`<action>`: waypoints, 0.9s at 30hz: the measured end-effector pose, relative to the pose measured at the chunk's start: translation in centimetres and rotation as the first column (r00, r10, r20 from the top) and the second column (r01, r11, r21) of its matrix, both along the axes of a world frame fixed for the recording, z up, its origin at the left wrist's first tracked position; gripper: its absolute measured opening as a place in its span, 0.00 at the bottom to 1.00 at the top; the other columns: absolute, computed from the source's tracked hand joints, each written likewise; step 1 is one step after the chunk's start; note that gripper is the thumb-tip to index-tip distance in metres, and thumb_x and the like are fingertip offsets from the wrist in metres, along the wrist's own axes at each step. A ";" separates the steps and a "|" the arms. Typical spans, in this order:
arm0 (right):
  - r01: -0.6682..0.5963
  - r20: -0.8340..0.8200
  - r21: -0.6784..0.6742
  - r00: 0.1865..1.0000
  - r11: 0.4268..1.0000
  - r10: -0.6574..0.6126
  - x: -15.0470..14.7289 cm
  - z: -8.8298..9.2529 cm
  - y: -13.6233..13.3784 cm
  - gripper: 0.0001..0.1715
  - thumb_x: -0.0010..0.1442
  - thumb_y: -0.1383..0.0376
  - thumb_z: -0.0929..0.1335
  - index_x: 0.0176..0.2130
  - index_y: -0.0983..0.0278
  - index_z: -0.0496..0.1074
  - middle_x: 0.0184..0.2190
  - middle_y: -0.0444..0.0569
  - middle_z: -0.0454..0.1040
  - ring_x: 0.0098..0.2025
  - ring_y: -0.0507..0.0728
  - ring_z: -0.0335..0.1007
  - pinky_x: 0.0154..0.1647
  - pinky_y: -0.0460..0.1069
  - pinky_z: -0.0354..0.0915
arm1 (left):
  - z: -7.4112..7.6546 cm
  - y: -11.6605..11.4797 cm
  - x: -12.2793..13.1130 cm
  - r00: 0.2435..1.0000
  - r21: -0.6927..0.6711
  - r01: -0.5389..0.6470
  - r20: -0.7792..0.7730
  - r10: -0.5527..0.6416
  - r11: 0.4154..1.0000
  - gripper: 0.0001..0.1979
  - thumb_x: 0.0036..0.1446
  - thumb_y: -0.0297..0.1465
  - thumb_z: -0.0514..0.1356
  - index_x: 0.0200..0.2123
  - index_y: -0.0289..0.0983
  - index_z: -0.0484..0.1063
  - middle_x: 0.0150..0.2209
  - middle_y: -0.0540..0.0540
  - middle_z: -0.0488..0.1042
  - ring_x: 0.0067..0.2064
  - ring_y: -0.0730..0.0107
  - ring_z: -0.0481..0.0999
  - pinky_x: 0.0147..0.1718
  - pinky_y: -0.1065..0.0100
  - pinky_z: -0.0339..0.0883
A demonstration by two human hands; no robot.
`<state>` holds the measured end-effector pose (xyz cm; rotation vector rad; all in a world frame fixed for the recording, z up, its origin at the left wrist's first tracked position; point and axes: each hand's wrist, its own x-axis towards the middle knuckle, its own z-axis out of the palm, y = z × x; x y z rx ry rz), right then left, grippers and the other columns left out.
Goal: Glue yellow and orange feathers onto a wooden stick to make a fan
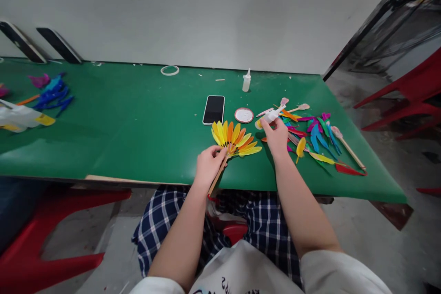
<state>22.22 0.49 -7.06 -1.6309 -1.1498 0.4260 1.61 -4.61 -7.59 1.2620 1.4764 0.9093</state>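
A fan of yellow and orange feathers on a wooden stick lies on the green table just in front of me. My left hand is closed around the stick at the base of the feathers. A little to the right, my right hand is closed on a small white glue bottle, held tilted above the table. Beside that hand lies a pile of loose coloured feathers and wooden sticks.
A black phone and a round white lid lie behind the fan. A second glue bottle and a white ring stand near the wall. More feathers lie far left. Red chairs flank the table.
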 end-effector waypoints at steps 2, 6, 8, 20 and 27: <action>-0.016 -0.012 -0.006 1.000 1.000 0.016 0.0 -0.1 0.0 0.27 0.47 0.48 0.65 0.39 0.66 0.71 0.32 0.50 0.73 0.34 0.56 0.67 0.38 0.50 0.62 | -0.2 0.4 0.0 1.000 -0.008 -0.010 -0.008 0.010 1.000 0.12 0.47 0.40 0.59 0.26 0.38 0.73 0.22 0.47 0.75 0.20 0.68 0.74 0.19 0.72 0.61; -0.061 -0.078 0.005 0.995 0.998 0.062 0.0 0.0 0.0 0.25 0.48 0.49 0.65 0.38 0.65 0.70 0.33 0.49 0.73 0.36 0.56 0.68 0.39 0.51 0.63 | -0.6 0.8 0.0 0.999 -0.016 -0.046 -0.019 0.045 0.999 0.11 0.47 0.39 0.58 0.25 0.38 0.72 0.22 0.48 0.75 0.20 0.68 0.74 0.19 0.71 0.61; -0.090 -0.166 0.019 0.982 0.996 0.092 -0.2 0.1 0.0 0.24 0.48 0.51 0.66 0.40 0.65 0.68 0.35 0.50 0.73 0.38 0.56 0.69 0.39 0.50 0.65 | -0.8 0.8 0.1 0.996 -0.007 -0.088 -0.013 0.088 0.996 0.10 0.48 0.39 0.58 0.27 0.38 0.71 0.22 0.48 0.75 0.21 0.68 0.74 0.20 0.71 0.63; -0.323 -0.433 0.065 0.843 0.944 0.318 -0.8 1.0 -0.5 0.21 0.49 0.52 0.66 0.40 0.61 0.65 0.28 0.42 0.65 0.19 0.47 0.60 0.19 0.44 0.64 | -1.2 -0.5 2.3 0.950 0.176 -0.291 0.165 0.264 0.940 0.13 0.50 0.40 0.56 0.27 0.35 0.71 0.28 0.47 0.73 0.32 0.69 0.74 0.34 0.69 0.69; -0.419 -0.459 0.032 0.801 0.908 0.385 -1.2 1.5 -1.0 0.21 0.49 0.51 0.65 0.38 0.62 0.68 0.20 0.38 0.61 0.15 0.45 0.52 0.14 0.43 0.57 | 1.9 1.2 0.3 0.966 0.315 -0.239 0.170 0.193 0.918 0.12 0.48 0.38 0.60 0.32 0.35 0.75 0.31 0.46 0.75 0.31 0.69 0.75 0.32 0.68 0.71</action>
